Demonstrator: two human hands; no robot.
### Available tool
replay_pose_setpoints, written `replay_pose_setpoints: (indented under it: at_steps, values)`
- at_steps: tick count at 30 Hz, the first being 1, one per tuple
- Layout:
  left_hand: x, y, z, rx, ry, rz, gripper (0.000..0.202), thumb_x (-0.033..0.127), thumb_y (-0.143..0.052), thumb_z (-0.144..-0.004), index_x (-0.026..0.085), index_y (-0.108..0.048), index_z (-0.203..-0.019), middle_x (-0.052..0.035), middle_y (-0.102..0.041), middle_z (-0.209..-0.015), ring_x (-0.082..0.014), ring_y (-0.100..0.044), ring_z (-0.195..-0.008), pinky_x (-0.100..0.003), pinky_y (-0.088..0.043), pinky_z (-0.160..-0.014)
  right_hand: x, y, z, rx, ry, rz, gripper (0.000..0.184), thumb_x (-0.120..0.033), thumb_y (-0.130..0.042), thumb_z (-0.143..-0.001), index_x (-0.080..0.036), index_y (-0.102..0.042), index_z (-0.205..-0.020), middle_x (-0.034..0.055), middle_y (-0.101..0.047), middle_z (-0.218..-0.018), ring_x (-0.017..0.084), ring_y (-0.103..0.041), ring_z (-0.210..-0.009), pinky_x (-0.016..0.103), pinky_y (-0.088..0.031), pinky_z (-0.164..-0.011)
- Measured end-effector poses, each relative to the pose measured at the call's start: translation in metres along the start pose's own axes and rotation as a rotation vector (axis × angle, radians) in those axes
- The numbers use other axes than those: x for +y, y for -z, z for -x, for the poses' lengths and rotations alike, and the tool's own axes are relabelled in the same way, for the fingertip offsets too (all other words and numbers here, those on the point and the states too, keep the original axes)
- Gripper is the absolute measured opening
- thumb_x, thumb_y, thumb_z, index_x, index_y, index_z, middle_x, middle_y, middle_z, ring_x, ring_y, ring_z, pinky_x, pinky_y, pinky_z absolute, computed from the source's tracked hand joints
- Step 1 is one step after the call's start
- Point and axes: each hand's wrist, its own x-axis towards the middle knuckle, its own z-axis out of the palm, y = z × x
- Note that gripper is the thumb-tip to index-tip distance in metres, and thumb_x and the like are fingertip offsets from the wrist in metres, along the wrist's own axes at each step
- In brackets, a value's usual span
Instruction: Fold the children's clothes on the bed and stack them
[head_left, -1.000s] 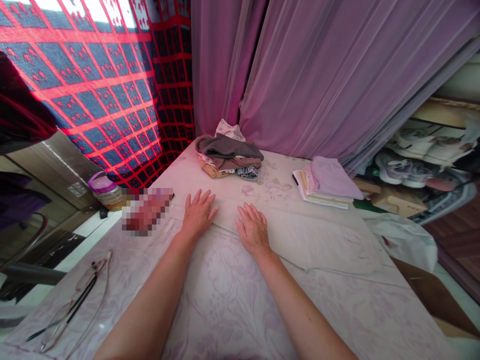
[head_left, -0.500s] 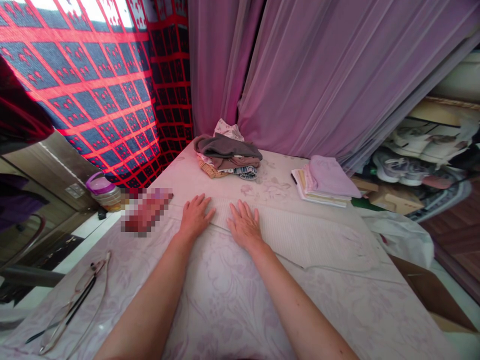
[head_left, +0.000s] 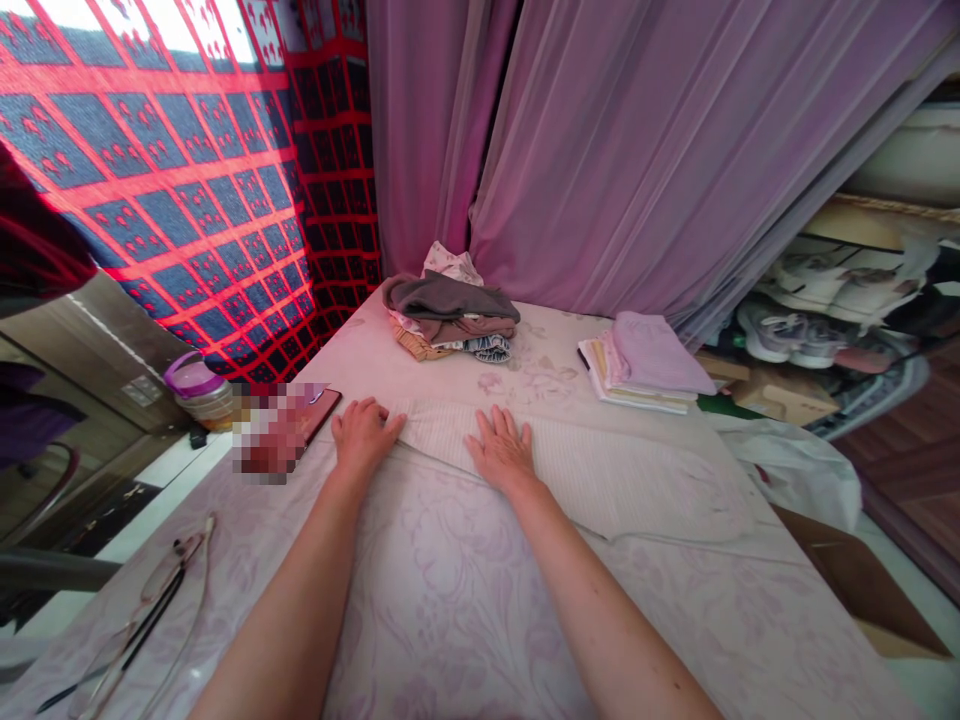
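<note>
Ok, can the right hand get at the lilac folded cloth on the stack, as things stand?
Probably yes: the right hand lies on the ribbed cloth, and nothing stands between it and the lilac folded cloth.

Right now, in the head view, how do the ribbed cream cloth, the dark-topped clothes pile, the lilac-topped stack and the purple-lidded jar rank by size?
1. Ribbed cream cloth
2. Dark-topped clothes pile and lilac-topped stack: they look alike, so unranked
3. Purple-lidded jar, smallest

The ribbed matt cloth (head_left: 607,470) lies on a smooth floral bedsheet (head_left: 450,620).
</note>
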Motion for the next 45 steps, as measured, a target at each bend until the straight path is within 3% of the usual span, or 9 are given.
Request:
replay_pose_setpoints:
  at_steps: [6, 11, 16, 21, 25, 28, 35, 40, 45]
  values:
    - [0.008, 0.003, 0.003, 0.001, -0.024, -0.026, 0.021, 0.040, -0.052, -0.083, 0.022, -0.061, -0.087, -0.0091, -0.070, -0.094, -0.0291, -0.061, -0.099, -0.042, -0.040, -0.089, 0.001, 0.003, 0.007, 0.050, -0.010, -0.009, 0.058, -0.048, -0.028, -0.095, -0.024, -0.030, -0.148, 0.0103, -0.017, -0.158, 0.027, -0.013, -0.144, 0.057, -0.010, -0.111]
    - [0.013, 0.006, 0.002, -0.032, 0.064, 0.077, 0.029, 0.044, -0.053, -0.083, 0.024, -0.056, -0.104, -0.0077, -0.070, -0.098, -0.0277, -0.065, -0.091, -0.034, -0.044, -0.071, 0.004, -0.001, 0.022, 0.079, -0.045, -0.013, 0.059, -0.050, -0.029, -0.095, -0.025, -0.031, -0.147, 0.0111, -0.017, -0.158, 0.028, -0.011, -0.144, 0.059, -0.007, -0.110]
    - [0.018, -0.003, -0.003, -0.012, 0.160, 0.560, 0.050, 0.039, -0.063, -0.075, 0.022, -0.048, -0.119, -0.0064, -0.068, -0.105, -0.0190, -0.065, -0.080, -0.028, -0.047, -0.066, 0.013, 0.003, 0.027, 0.059, 0.006, -0.109, 0.054, -0.045, -0.035, -0.094, -0.024, -0.037, -0.145, 0.0118, -0.023, -0.156, 0.028, -0.018, -0.143, 0.058, -0.013, -0.111]
    - [0.038, -0.007, 0.005, 0.038, 0.095, 1.027, 0.049, 0.049, -0.064, -0.068, 0.016, -0.057, -0.104, -0.0051, -0.069, -0.094, -0.0129, -0.061, -0.069, -0.023, -0.047, -0.060, 0.049, 0.014, 0.039, 0.235, 0.071, -0.508, 0.044, -0.034, -0.035, -0.093, -0.021, -0.056, -0.129, 0.0099, -0.052, -0.138, 0.018, -0.045, -0.129, 0.038, -0.034, -0.109]
    - [0.067, -0.007, 0.018, 0.059, 0.015, 0.940, 0.043, 0.051, -0.063, -0.068, 0.019, -0.060, -0.096, 0.0000, -0.068, -0.085, -0.0096, -0.053, -0.057, -0.021, -0.041, -0.051, 0.085, 0.017, 0.055, 0.236, -0.063, -0.976, 0.036, -0.037, -0.042, -0.089, -0.021, -0.067, -0.110, 0.0092, -0.069, -0.115, 0.021, -0.065, -0.102, 0.037, -0.053, -0.087]
    - [0.096, -0.011, 0.026, 0.059, -0.098, 0.776, 0.031, 0.040, -0.060, -0.073, 0.022, -0.060, -0.098, 0.0015, -0.069, -0.087, -0.0109, -0.056, -0.062, -0.022, -0.044, -0.057, 0.099, 0.025, 0.064, 0.170, -0.213, -1.283, 0.031, -0.036, -0.050, -0.087, -0.017, -0.067, -0.104, 0.0120, -0.071, -0.107, 0.020, -0.069, -0.086, 0.031, -0.056, -0.068]
    - [0.163, -0.037, 0.064, -0.098, -0.408, 0.536, 0.029, 0.025, -0.060, -0.079, 0.025, -0.057, -0.107, 0.0001, -0.071, -0.097, -0.0147, -0.065, -0.078, -0.026, -0.049, -0.073, 0.098, 0.047, 0.063, -0.005, -0.308, -1.658, 0.034, -0.042, -0.051, -0.090, -0.016, -0.060, -0.111, 0.0133, -0.070, -0.109, 0.015, -0.069, -0.078, 0.026, -0.054, -0.064]
    - [0.172, -0.060, 0.087, -0.244, -0.520, 0.726, 0.036, 0.028, -0.056, -0.082, 0.022, -0.052, -0.117, -0.0056, -0.069, -0.108, -0.0154, -0.066, -0.087, -0.028, -0.053, -0.076, 0.101, 0.039, 0.058, -0.013, -0.259, -1.588, 0.035, -0.045, -0.049, -0.089, -0.019, -0.061, -0.110, 0.0055, -0.071, -0.093, 0.015, -0.067, -0.074, 0.027, -0.054, -0.065]
    - [0.134, -0.058, 0.070, -0.015, -0.533, 0.672, 0.026, 0.032, -0.045, -0.087, 0.020, -0.058, -0.107, -0.0069, -0.069, -0.104, -0.0182, -0.065, -0.096, -0.034, -0.052, -0.087, 0.107, 0.021, 0.041, 0.149, -0.332, -1.063, 0.065, -0.024, -0.061, -0.075, -0.019, -0.042, -0.137, 0.0007, -0.069, -0.085, 0.014, -0.064, -0.069, 0.024, -0.050, -0.060]
